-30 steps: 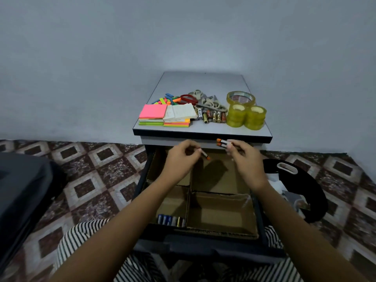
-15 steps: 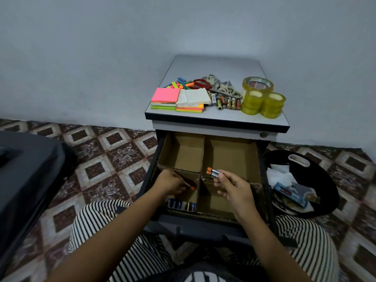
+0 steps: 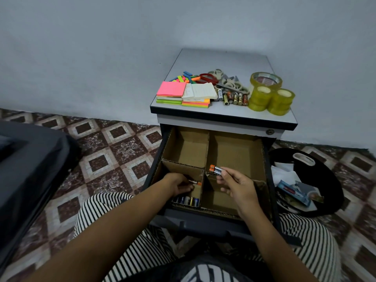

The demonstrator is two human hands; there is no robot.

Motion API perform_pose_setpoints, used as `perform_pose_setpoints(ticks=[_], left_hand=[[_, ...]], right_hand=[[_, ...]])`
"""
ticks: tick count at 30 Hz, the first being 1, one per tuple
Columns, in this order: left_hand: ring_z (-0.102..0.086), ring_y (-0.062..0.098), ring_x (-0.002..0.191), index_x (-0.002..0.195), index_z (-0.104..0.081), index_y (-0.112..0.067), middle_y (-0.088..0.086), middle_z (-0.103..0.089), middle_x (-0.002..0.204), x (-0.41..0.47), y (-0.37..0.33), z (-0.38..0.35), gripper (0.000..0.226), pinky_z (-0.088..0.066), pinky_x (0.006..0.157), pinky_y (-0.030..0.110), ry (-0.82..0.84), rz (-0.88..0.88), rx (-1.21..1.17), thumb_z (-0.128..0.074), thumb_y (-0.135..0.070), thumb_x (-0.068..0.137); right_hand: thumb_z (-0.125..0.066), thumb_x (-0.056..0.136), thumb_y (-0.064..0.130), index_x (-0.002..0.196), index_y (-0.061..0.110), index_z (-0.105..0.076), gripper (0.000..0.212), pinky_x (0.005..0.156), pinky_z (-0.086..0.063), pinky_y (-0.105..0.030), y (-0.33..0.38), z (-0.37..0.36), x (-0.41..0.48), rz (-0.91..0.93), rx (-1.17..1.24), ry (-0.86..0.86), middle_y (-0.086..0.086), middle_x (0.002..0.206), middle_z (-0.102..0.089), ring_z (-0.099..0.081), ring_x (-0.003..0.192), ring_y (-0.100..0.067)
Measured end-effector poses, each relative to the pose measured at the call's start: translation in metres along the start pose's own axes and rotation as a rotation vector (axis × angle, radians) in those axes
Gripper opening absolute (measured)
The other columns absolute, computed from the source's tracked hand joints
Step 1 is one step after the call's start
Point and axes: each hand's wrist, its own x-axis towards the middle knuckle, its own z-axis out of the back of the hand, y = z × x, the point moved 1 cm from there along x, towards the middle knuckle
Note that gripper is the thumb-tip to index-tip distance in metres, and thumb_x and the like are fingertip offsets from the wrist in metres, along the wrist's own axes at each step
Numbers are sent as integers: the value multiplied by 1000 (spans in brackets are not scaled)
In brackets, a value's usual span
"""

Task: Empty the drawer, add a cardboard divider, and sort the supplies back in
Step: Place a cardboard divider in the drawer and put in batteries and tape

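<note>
- My left hand [image 3: 179, 184] pinches one small orange-tipped cylindrical battery [image 3: 194, 182] inside the near-left pocket of the brown cardboard divider [image 3: 184, 169], above the row of blue-and-gold batteries [image 3: 187, 200] lying there.
- My right hand [image 3: 237, 185] grips two orange-and-black cylindrical batteries [image 3: 216, 170], long axes toward 10 o'clock.
- That pocket lies at 8 o'clock from the pair (left hand nearer, I judge).

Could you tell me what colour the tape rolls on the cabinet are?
The tape rolls are yellow; head view.

Plain pale grey painted wall [image 3: 101, 47] meets maroon-and-cream diamond-patterned tiled floor [image 3: 114, 151]; dark grey bulky object [image 3: 26, 159] at left.
</note>
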Motion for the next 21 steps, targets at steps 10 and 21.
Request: perform_pose_setpoints(ticks=[10, 21], left_hand=[[-60, 20, 60, 81, -53, -8, 10, -62, 71, -15, -8, 4, 17, -53, 50, 29, 33, -147, 271, -47, 5, 92], [-62, 23, 102, 108, -67, -2, 12, -67, 109, -11, -6, 8, 24, -46, 81, 26, -40, -530, 1157, -58, -13, 88]], right_hand=[[-55, 92, 11, 98, 22, -64, 15, 65, -50, -21, 3, 0, -3, -5, -3, 36, -2, 86, -68, -63, 75, -9], [-55, 92, 11, 100, 20, -65, 16, 63, -49, -19, 3, 0, -4, 1, -21, 52, -1, 85, -68, -63, 75, -8]])
